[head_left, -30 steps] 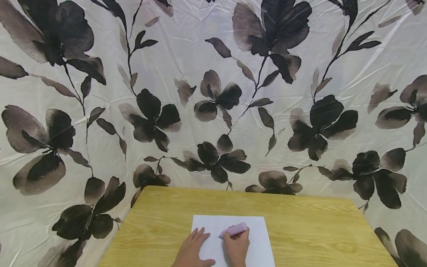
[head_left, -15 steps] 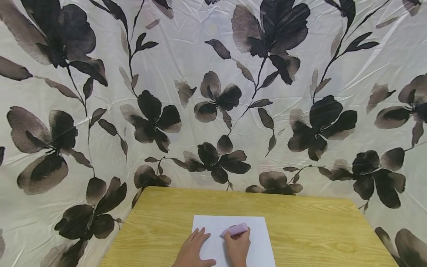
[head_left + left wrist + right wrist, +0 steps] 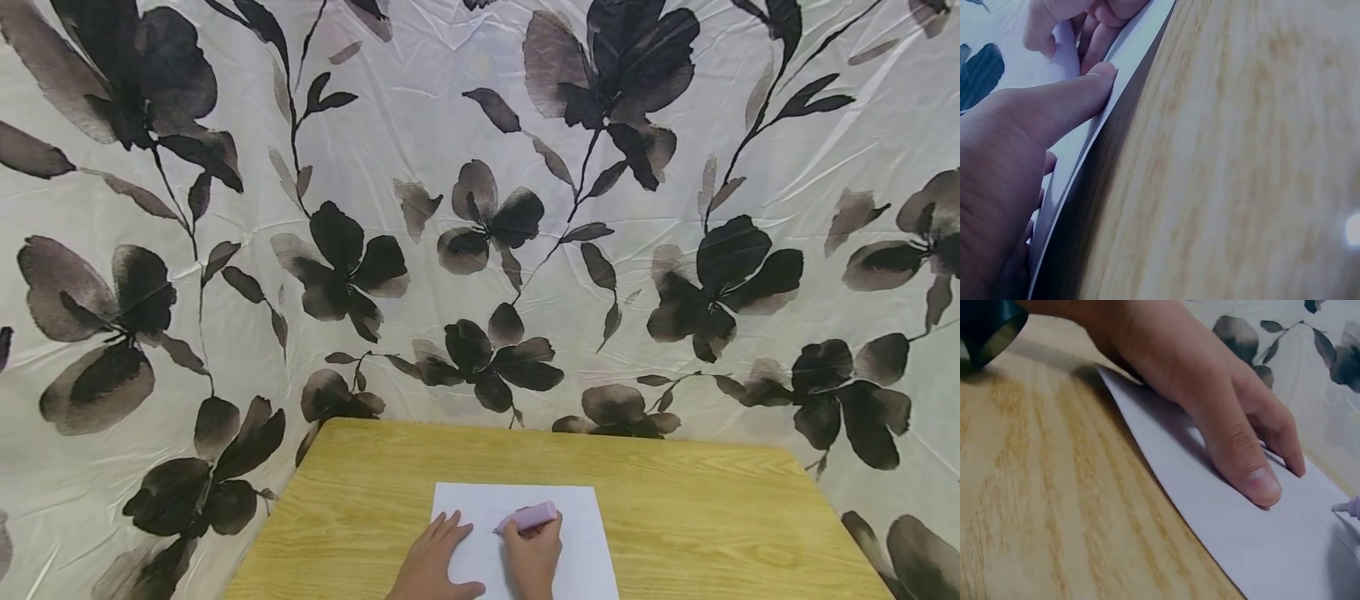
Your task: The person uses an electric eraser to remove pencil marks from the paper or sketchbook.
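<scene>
A sheet of white paper (image 3: 585, 550) lies on the wooden table. Over its left side my left hand (image 3: 433, 560) rests with fingers spread, and its thumb (image 3: 1069, 106) presses near the paper's near edge in the left wrist view. My right hand (image 3: 536, 557) grips a thick lilac marker (image 3: 537, 514), tilted, its narrow tip at the paper right of the left fingertips. In the right wrist view, the marker's tip (image 3: 1340, 507) enters at the right border, close to a thin faint line (image 3: 1322, 520) on the paper.
The yellowish wood-grain table (image 3: 712, 517) extends around the paper on both sides. Behind it hangs a white cloth (image 3: 420, 108) printed with dark flowers. A dark, rounded thing (image 3: 988, 328) shows at the upper left of the right wrist view.
The marker and right hand have shifted very slightly, first right, then a touch back left. My left hand keeps its place on the paper.
</scene>
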A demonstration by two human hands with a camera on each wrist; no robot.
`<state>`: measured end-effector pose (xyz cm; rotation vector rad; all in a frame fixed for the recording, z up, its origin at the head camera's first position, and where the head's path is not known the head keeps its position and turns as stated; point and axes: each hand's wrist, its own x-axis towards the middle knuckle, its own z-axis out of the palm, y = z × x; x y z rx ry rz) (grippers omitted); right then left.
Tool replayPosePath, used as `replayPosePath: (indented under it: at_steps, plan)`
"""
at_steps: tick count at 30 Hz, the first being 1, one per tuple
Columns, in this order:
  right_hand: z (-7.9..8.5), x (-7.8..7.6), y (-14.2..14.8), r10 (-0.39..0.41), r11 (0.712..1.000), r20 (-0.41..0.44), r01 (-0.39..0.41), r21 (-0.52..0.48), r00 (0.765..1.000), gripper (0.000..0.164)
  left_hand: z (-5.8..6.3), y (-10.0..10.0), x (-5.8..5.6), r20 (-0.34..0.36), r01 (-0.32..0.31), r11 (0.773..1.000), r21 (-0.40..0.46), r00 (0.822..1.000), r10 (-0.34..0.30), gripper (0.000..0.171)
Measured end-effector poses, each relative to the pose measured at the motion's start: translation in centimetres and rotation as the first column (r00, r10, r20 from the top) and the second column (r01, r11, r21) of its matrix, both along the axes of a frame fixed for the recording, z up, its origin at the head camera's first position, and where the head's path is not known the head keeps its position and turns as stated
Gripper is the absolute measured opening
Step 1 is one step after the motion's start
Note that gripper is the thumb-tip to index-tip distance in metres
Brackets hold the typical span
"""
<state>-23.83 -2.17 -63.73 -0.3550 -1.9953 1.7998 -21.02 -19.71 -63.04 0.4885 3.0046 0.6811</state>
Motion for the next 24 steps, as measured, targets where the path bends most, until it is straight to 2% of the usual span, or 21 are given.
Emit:
replayPosePath:
  at_steps: [11,13,16,19,21,24]
  plan:
    - [-0.07,-0.25,-0.52,0.053,0.999,0.015,-0.053,0.002,0.998,0.042,0.19,-0.23,-0.1,-0.001,0.028,0.998,0.054,1.0,-0.028,0.093]
    - [0.07,-0.19,-0.63,0.042,0.999,0.007,-0.042,-0.016,0.999,0.043,0.12,-0.24,-0.23,0.01,0.03,0.998,0.058,0.999,-0.03,0.093]
    - [0.09,-0.03,-0.67,-0.015,0.999,0.017,0.016,-0.046,1.0,0.043,0.09,-0.15,-0.28,0.022,0.033,0.998,0.052,0.999,-0.035,0.094]
    - [-0.04,0.15,-0.65,-0.058,0.998,0.029,0.059,-0.037,0.998,0.043,0.14,-0.06,-0.27,0.015,0.04,0.997,0.06,0.999,-0.041,0.094]
    - [-0.18,0.14,-0.64,-0.059,0.998,0.039,0.061,-0.03,0.997,0.043,0.2,-0.05,-0.22,0.007,0.047,0.997,0.067,0.999,-0.048,0.093]
    - [-0.21,0.09,-0.7,-0.014,1.0,0.032,0.015,-0.023,0.999,0.042,0.27,-0.1,-0.18,0.0,0.052,0.996,0.077,0.999,-0.052,0.092]
